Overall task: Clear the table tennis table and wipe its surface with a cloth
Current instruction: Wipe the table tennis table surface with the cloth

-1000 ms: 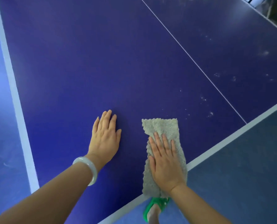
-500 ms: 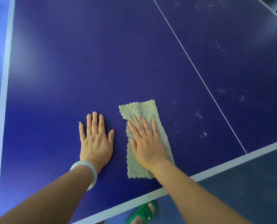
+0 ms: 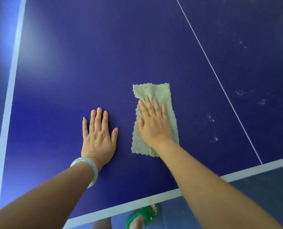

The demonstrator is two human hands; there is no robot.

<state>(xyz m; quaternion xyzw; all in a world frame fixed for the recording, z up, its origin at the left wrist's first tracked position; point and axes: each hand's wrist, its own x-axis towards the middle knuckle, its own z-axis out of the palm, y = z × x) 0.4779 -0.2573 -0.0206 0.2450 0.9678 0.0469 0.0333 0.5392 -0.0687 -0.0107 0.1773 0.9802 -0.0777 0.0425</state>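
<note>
The dark blue table tennis table fills the view. A grey-beige cloth lies flat on it, a little way in from the near edge. My right hand presses flat on the cloth with fingers spread, covering its middle. My left hand, with a pale bracelet at the wrist, rests flat on the bare surface just left of the cloth and does not touch it. Pale dusty spots mark the surface to the right of the cloth.
A thin white centre line runs diagonally to the right of the cloth. White edge bands run along the near side and the left side. A foot in a green sandal stands on the floor below the near edge.
My right hand has slid the cloth away from the near edge, farther onto the table. My left hand stays flat beside it, its fingers now spread wider.
</note>
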